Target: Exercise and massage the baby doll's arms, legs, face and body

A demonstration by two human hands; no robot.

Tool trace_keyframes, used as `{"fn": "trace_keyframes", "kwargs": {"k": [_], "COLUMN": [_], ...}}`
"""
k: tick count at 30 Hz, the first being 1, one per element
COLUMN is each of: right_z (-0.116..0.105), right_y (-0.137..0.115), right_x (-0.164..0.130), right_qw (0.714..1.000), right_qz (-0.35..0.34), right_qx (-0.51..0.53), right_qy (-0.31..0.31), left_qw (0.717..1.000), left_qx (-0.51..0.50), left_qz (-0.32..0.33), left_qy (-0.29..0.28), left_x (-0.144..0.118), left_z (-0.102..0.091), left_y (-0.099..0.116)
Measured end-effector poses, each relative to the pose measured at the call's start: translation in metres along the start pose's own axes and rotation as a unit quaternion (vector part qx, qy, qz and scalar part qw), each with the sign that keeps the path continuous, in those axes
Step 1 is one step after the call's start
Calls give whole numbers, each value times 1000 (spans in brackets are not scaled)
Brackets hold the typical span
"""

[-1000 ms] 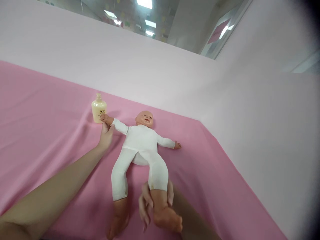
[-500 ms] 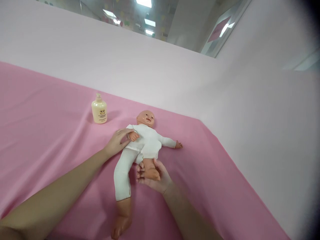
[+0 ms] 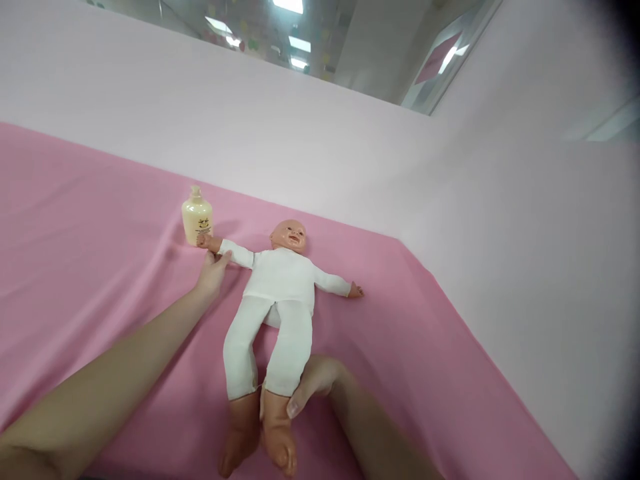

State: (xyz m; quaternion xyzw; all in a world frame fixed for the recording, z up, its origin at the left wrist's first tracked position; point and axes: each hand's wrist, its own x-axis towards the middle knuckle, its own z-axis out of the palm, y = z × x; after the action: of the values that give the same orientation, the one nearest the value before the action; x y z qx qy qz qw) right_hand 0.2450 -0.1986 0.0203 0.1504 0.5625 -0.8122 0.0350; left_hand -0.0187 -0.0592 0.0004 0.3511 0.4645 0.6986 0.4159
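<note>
A baby doll (image 3: 283, 280) in a white suit lies on its back on the pink sheet, head toward the wall. My left hand (image 3: 213, 272) is closed round the doll's outstretched arm near its wrist, on the left side; most of those fingers are behind the arm. With my right hand (image 3: 313, 387) I grip the doll's ankle on the right side, thumb on top and the other fingers largely hidden beneath. Both doll legs extend toward me, bare feet side by side. The doll's other arm rests stretched out to the right.
A cream pump bottle (image 3: 197, 217) stands just behind the doll's hand on the left. The pink sheet (image 3: 100, 233) has folds on its left side. A white wall (image 3: 310, 147) with a window (image 3: 320, 40) borders the far and right sides.
The doll's left-side arm has swung from its chest out toward the bottle with my left hand. Its bent right-side leg has been straightened down toward me by my right hand.
</note>
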Motion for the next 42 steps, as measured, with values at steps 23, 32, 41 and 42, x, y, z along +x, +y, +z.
{"fn": "trace_keyframes", "kwargs": {"k": [23,32,41,42], "right_z": [3,5,6,5], "right_y": [-14,-3,-14,-11], "right_x": [3,7,3,4], "right_qw": [881,986,999,997], "right_qz": [-250,-156,-33,-38], "right_qx": [306,63,21,34], "right_qy": [260,-17,-29,-58], "left_qw": [878,976,999,999], "left_qx": [280,151,19,36], "left_qz": [263,96,-2,15], "left_qy": [-287,-128,-29,-32], "left_x": [-33,-23,0,0], "left_z": [1,2,-3,-3], "left_y": [24,16,1,1]}}
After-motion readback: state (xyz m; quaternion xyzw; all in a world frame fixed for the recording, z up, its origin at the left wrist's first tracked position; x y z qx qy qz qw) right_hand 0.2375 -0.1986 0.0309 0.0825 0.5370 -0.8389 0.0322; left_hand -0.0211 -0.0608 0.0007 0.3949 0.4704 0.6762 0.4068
